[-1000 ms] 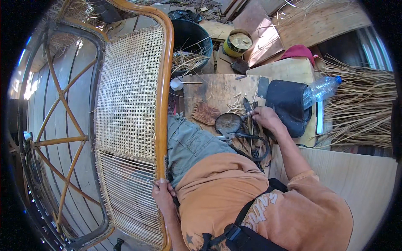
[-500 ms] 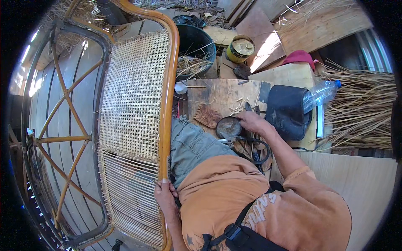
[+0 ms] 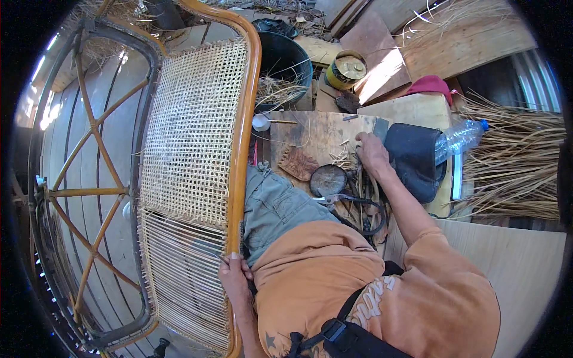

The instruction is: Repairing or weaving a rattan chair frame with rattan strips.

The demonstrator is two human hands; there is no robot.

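A rattan panel [image 3: 194, 122] stands at my left, with open cane weave above and parallel strands [image 3: 185, 274] below. My left hand [image 3: 235, 278] is closed at its varnished right rail [image 3: 244, 140]; a thin dark tip shows by the thumb, but what it belongs to is hidden. Over a wooden board [image 3: 322, 131], my right hand [image 3: 373, 155] has its fingers bent downward by the dark tools, and whatever is under them is hidden. Nearby lie a round dark dish [image 3: 328, 180], pliers [image 3: 340, 198] and a scalloped brown piece [image 3: 297, 163].
Right of the board are a black pouch [image 3: 412, 158], a clear bottle [image 3: 461, 141] and a heap of cane strips [image 3: 513, 161]. Farther away stand a dark bucket [image 3: 285, 59] and a yellow can [image 3: 346, 68]. Another frame with crossed rods [image 3: 95, 128] is on the left.
My right hand has moved away from the round dish, farther up the board toward the pouch. The left hand stays at the rail. The whole view has shifted slightly.
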